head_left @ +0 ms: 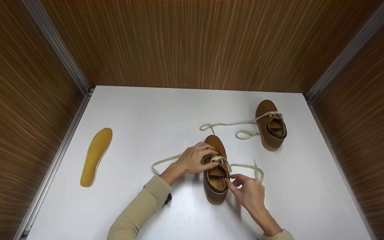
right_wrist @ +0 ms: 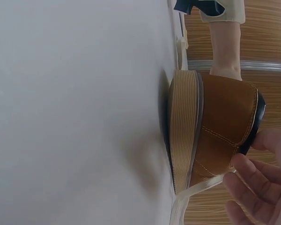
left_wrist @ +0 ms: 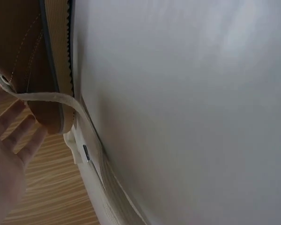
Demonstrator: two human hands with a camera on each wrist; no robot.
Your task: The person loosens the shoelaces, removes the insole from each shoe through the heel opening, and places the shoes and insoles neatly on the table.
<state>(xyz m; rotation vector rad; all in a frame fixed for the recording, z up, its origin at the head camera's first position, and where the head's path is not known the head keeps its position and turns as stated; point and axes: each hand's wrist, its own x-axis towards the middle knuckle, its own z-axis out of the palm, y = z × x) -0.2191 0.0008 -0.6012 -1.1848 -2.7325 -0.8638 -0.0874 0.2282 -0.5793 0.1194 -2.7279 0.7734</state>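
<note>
Near the front of the table stands a brown lace-up shoe [head_left: 215,197], toe pointing away, cream laces loose at both sides. My left hand [head_left: 195,158] holds it over the laces from the left, its thumb beside the tongue and its fingers across the vamp. In the left wrist view those fingers [left_wrist: 24,125] are spread close to the toe. At the right edge of the shoe's opening, my right hand [head_left: 248,191] pinches the dark collar [right_wrist: 255,123] between thumb and index finger. A yellowish inner sole shows inside the opening.
A loose yellow insole [head_left: 95,158] lies on the white table [head_left: 145,116] at the left. A matching brown shoe [head_left: 267,133] stands at the back right, its lace [head_left: 233,124] trailing left. Wood-grain panels [head_left: 192,43] enclose the table at the back and sides.
</note>
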